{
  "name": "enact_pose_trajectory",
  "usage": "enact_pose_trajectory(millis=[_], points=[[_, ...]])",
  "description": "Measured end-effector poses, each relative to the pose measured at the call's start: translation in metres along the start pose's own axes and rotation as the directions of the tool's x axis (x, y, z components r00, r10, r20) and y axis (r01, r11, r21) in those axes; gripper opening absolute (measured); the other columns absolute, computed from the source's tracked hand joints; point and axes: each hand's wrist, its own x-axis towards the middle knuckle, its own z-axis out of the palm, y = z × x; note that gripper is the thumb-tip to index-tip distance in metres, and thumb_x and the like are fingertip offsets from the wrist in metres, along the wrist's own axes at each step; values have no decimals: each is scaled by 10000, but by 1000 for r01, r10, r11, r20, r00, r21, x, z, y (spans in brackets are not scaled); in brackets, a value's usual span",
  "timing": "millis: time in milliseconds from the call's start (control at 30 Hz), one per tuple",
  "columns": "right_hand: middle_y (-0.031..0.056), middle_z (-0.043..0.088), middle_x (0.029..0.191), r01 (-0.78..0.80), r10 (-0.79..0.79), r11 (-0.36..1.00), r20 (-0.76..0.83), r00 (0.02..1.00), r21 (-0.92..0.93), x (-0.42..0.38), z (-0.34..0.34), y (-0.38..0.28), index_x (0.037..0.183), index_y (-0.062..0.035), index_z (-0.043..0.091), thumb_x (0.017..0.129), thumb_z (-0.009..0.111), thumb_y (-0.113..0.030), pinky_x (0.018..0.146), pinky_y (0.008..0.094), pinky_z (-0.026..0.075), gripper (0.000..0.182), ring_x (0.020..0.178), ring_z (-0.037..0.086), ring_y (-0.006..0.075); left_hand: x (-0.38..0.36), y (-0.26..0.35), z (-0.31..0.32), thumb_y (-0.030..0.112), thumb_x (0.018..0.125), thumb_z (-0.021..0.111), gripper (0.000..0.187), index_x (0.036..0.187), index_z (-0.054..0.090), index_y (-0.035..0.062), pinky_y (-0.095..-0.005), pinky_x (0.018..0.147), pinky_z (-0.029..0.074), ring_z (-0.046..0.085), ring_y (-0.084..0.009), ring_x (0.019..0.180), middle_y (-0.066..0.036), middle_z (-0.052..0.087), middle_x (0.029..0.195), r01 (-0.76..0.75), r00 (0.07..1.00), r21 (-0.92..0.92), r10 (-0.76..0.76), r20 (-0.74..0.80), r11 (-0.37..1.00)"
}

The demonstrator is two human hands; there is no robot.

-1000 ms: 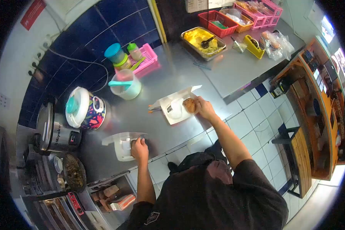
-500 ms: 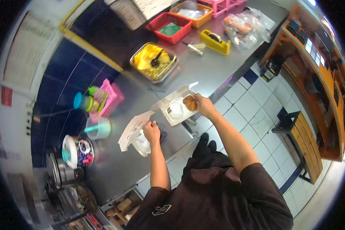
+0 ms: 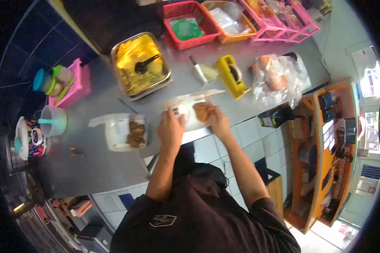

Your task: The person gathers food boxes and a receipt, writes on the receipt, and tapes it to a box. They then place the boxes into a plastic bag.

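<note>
An open white cardboard food box [image 3: 189,122] stands at the counter's front edge, its lid raised at the back. A brown fried piece of food [image 3: 202,111] lies in its right part, beside something white. My left hand [image 3: 172,127] is closed on the box's left side, and my right hand [image 3: 218,122] grips the right side near the fried piece. To the left, a second open white food box [image 3: 116,134] rests on the counter with brown food [image 3: 136,134] along its right side. Motion blurs the fingertips a little.
A steel tray [image 3: 166,80] of yellow food with a black scoop stands behind. Further right are a yellow tape dispenser [image 3: 232,78], clear plastic bags [image 3: 278,82] and red [image 3: 193,40] and orange baskets [image 3: 231,39]. A pink basket [image 3: 74,86] and a plastic cup [image 3: 54,122] are left.
My left hand has left the left box and now holds the right one. The left box now sits open, showing brown food. The camera view has turned and shifted right.
</note>
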Motion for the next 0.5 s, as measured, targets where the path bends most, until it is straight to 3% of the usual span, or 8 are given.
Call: enact_pose_trajectory(millis=[67, 133, 167, 233, 300, 367, 433, 500], points=[[214, 673, 1026, 34, -35, 999, 36, 999, 38, 21, -14, 8, 1068, -45, 573, 908, 494, -60, 826, 452, 534, 178, 938, 668, 399, 27, 16, 18, 174, 905, 578, 169, 1011, 652, 65, -451, 763, 550, 664, -363, 872, -155, 638, 1073, 135, 989, 135, -143, 47, 982], [218, 668, 1007, 54, -57, 994, 29, 998, 91, 27, -21, 13, 1043, -47, 583, 914, 496, -68, 835, 445, 525, 157, 944, 656, 398, 38, 14, 23, 164, 912, 543, 170, 972, 677, 79, -466, 725, 547, 672, -360, 833, -146, 683, 950, 10, 999, 180, -17, 36, 984], [218, 667, 999, 31, -36, 990, 38, 999, 141, 29, -29, 9, 1037, -52, 587, 917, 495, -74, 841, 445, 520, 153, 946, 648, 400, 41, 17, 19, 160, 906, 554, 158, 960, 687, 94, -472, 693, 547, 678, -363, 798, -143, 704, 877, 87, 987, 283, -122, 108, 955], [210, 667, 1000, 41, -56, 997, 276, 960, 59, 42, -63, -2, 1039, -56, 595, 923, 503, -101, 848, 440, 516, 155, 939, 646, 397, 45, 38, -2, 149, 900, 561, 204, 1033, 710, 107, -488, 670, 537, 673, -396, 759, -174, 702, 853, 55, 993, 268, -80, 84, 962], [189, 673, 1052, 147, -137, 989, 520, 843, 22, 56, -116, -13, 1214, -78, 605, 949, 526, -157, 861, 401, 519, 287, 941, 667, 328, 45, 38, -11, 100, 897, 535, 299, 1146, 699, 98, -458, 747, 537, 671, -409, 845, -225, 687, 965, 28, 999, 17, -29, 42, 999], [156, 675, 1087, 192, -289, 957, 634, 717, 219, 82, -183, -18, 1282, -81, 582, 961, 554, -207, 874, 375, 515, 345, 970, 664, 281, 44, 50, -18, 98, 902, 524, 290, 1139, 668, 12, -394, 779, 526, 686, -306, 866, -220, 691, 1037, 49, 999, -304, -40, 37, 951], [116, 670, 1127, 305, -417, 906, 498, 760, 294, 121, -274, -29, 1279, -57, 579, 973, 571, -236, 880, 364, 509, 355, 998, 653, 228, 39, 64, -21, 106, 904, 526, 296, 1145, 654, -8, -368, 792, 519, 676, -253, 876, -209, 685, 1075, 88, 996, -408, -76, 47, 909], [74, 653, 1134, 116, -270, 927, 420, 866, 357, 179, -370, -20, 1264, -44, 586, 985, 570, -182, 845, 321, 531, 311, 982, 635, 148, 35, 76, -12, 113, 911, 535, 282, 1149, 634, -4, -339, 801, 507, 616, -201, 910, -144, 642, 1087, 74, 993, -742, -120, -8, 667]])
